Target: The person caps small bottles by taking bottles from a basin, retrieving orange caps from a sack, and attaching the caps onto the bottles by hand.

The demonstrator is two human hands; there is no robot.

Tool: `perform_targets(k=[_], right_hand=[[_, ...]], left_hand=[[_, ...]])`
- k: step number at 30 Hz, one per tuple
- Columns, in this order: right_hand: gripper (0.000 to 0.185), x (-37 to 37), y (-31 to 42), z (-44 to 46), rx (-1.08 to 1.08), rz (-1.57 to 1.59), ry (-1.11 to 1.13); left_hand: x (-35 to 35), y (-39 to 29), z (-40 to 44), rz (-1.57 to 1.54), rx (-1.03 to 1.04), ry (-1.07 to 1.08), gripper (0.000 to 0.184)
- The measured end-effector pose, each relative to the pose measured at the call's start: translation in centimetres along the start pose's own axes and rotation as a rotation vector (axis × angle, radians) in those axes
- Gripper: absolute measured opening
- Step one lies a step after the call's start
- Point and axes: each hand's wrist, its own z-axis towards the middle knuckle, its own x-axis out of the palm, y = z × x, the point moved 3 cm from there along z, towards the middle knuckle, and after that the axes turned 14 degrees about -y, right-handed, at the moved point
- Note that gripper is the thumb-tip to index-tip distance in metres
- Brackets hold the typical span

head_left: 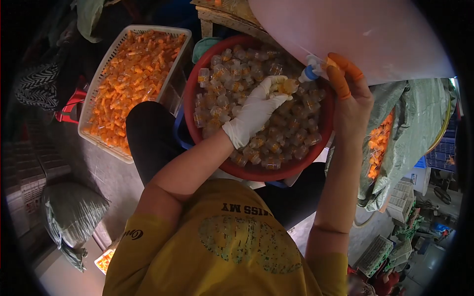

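Observation:
My left hand [254, 112], in a white glove, is closed around a small clear plastic cup [287, 88] with amber colour on it, above the basin. My right hand [351, 91] wears orange finger cots on some fingertips. Its fingers pinch a small translucent white piece with a blue band [309, 73], just right of the cup and apart from it. Below both hands, a red basin [191, 93] is filled with many small clear plastic cups [222, 106] with yellow-orange markings. My right fingers partly hide the white piece.
At left stands a white plastic basket [101, 74] heaped with orange pieces [133, 84]. A pale, rounded plastic surface [365, 34] is at upper right. A green woven sack [412, 133] sits at right, a grey sack [74, 212] at lower left. A wooden bench [224, 19] is behind.

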Motion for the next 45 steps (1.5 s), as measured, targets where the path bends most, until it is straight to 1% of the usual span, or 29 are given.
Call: perform_targets(k=[4, 7, 10, 13, 16, 19, 20, 22, 23, 24, 26, 27, 29, 32, 35, 38, 41, 42, 44, 45], right_hand=[[0.023, 0.3, -0.9, -0.5, 0.019, 0.046, -0.008], [0.024, 0.2, -0.9, -0.5, 0.062, 0.077, -0.008], [0.025, 0.2, -0.6, -0.6, 0.068, 0.033, -0.020], [0.028, 0.1, 0.0, -0.7, 0.027, 0.114, -0.008], [0.031, -0.3, 1.8, -1.4, -0.182, 0.099, -0.005], [0.032, -1.1, 2.0, -2.8, -0.409, -0.148, 0.204], [0.033, -1.7, 1.1, -3.3, -0.355, -0.260, 0.285], [0.032, -4.1, -1.2, -3.8, -0.471, -0.572, 0.265], [0.031, -5.3, -1.9, -4.0, -0.527, -0.729, 0.253], [0.031, -6.2, -1.7, -4.0, -0.514, -0.728, 0.237], [0.029, -7.4, -0.8, -4.5, -0.480, -0.728, 0.205], [0.028, -7.4, -0.4, -4.9, -0.435, -0.694, 0.261], [0.027, -6.8, 0.7, -5.6, -0.354, -0.628, 0.366], [0.025, -5.9, 1.5, -7.0, -0.394, -0.508, 0.489], [0.025, -5.4, 2.3, -7.4, -0.481, -0.463, 0.545], [0.020, -6.4, 1.6, -7.2, -0.297, -0.416, 0.506], [0.011, -6.9, 1.4, -7.0, -0.090, -0.463, 0.524], [0.010, -7.2, 0.7, -7.2, 0.043, -0.422, 0.513], [0.023, -8.3, -1.3, -8.2, 0.304, -0.336, 0.483], [0.028, -8.2, -2.0, -8.9, 0.576, -0.117, 0.416]], left_hand=[[-0.3, 0.5, 0.5, -0.076, 0.018, 0.030, 0.040], [-0.3, 0.5, 0.3, -0.020, 0.022, 0.028, 0.040], [-0.1, 0.8, 0.5, -0.010, -0.009, 0.003, 0.041], [0.3, 0.6, 0.4, -0.049, -0.005, -0.019, 0.045], [0.5, 0.3, 0.2, 0.040, -0.018, -0.062, 0.041], [0.3, 0.3, -0.6, 0.084, -0.020, -0.119, 0.033], [0.0, 0.5, -0.9, 0.158, -0.095, -0.137, 0.031], [-1.1, 0.5, -1.7, 0.305, -0.242, -0.176, 0.029], [-1.5, 0.0, -2.4, 0.294, -0.252, -0.172, 0.028], [-1.7, -0.9, -3.4, 0.283, -0.264, -0.167, 0.028], [-2.4, -0.8, -4.3, 0.186, -0.379, -0.097, 0.029], [-2.6, -0.2, -4.5, 0.099, -0.476, -0.028, 0.029], [-2.4, 0.4, -4.8, -0.001, -0.579, 0.122, 0.032], [-1.0, -0.8, -6.1, -0.005, -0.617, 0.343, 0.039], [0.3, -2.4, -7.3, 0.041, -0.673, 0.365, 0.040], [0.8, -1.5, -7.9, -0.073, -0.629, 0.486, 0.031], [2.3, -1.8, -8.7, 0.358, 0.089, 0.331, 0.022], [2.7, -3.0, -8.5, 0.749, 0.563, 0.290, 0.029], [2.6, -3.7, -8.8, 1.045, 1.112, 0.209, 0.032], [2.5, -3.8, -9.2, 1.182, 1.392, 0.157, 0.034]])
